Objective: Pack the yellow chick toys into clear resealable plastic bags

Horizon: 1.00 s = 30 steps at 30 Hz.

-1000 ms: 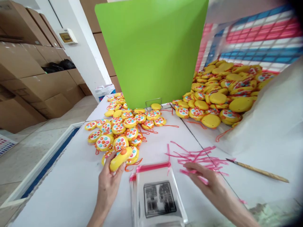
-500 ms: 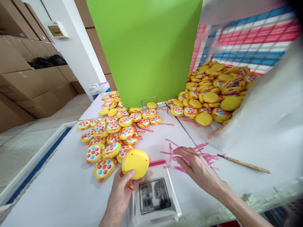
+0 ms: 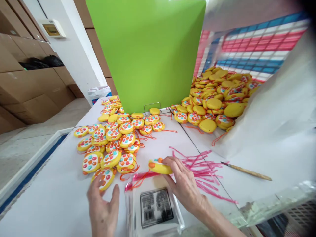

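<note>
One toy edge (image 3: 158, 168) under right fingers (image 3: 170, 162)

Left hand (image 3: 102, 212): open, raised, spread wide, empty.
Right hand (image 3: 185, 186): knuckles arched, curled downward, gripping.
Right forearm (image 3: 214, 223): slanting in from the lower right, wrist bent slightly.

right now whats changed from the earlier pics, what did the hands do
The yellow toy went from the left hand to the right hand, which holds it over the pink-edged top of the clear plastic bag. The left hand let go and moved left, open. The pile of yellow toys and wooden-handled blade stayed put.
</note>
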Each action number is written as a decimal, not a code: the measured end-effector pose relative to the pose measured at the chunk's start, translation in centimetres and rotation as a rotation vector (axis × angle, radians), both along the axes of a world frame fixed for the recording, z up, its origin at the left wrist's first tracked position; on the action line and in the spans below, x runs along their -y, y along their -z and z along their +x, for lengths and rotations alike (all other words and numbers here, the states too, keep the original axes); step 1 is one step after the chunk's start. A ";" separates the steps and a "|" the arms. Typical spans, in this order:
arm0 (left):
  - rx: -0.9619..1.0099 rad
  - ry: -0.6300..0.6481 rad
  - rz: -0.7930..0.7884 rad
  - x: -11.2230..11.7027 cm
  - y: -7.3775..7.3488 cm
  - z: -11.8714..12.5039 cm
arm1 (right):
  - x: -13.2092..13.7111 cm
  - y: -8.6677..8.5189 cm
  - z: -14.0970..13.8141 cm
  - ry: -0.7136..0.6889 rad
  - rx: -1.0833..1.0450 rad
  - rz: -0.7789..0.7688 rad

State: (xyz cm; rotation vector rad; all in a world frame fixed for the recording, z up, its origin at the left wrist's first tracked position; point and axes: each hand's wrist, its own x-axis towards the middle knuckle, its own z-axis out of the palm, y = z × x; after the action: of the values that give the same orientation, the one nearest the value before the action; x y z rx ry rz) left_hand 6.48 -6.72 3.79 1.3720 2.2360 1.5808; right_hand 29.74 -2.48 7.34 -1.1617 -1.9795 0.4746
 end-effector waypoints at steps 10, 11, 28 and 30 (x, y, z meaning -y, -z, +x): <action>-0.778 0.576 -0.125 2.5 5.3 8.4 | -9.2 3.8 0.4 0.171 -0.155 -0.625; -0.788 0.569 -0.141 2.4 5.6 8.5 | -9.6 3.9 1.2 0.200 -0.139 -0.629; -0.635 0.565 -0.243 -0.3 4.4 7.6 | -4.1 1.9 0.8 -0.050 -0.717 -0.793; -0.598 0.572 -0.281 -0.3 3.6 7.7 | -3.3 2.4 0.4 -0.082 -0.686 -0.794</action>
State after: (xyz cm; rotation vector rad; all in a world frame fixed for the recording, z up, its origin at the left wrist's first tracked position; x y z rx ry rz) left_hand 14.21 -6.46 0.18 2.3196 1.9089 0.7028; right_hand 30.13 0.84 4.94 -1.1339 -1.2408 1.5637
